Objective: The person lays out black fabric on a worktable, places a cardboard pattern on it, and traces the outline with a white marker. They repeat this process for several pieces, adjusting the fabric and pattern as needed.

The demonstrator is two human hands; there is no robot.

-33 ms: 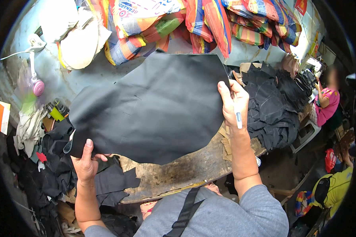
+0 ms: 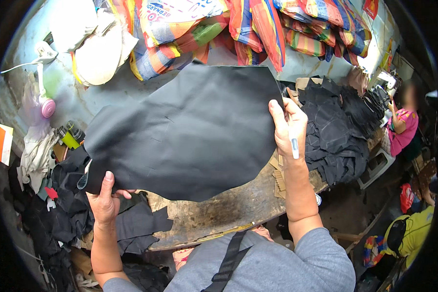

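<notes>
A large, irregular sheet of black leather [image 2: 190,131] is stretched out between my two hands above the bench. My left hand [image 2: 103,202] pinches its lower left corner, thumb on top and fingers underneath, where the edge curls over. At the upper right edge, my right hand [image 2: 289,124] is closed on the sheet with its thumb in front. A pale pen-like tool [image 2: 294,148] sticks out beneath that palm, toward the wrist; the rest of it is hidden. Short faint marks show on the leather's surface.
A worn wooden bench [image 2: 228,207] lies under the sheet. To the right rises a pile of black cut pieces [image 2: 333,131]; more black scraps [image 2: 73,194] heap up at left. Colourful woven bags [image 2: 258,34] hang along the far wall. A person in pink [image 2: 403,129] sits at far right.
</notes>
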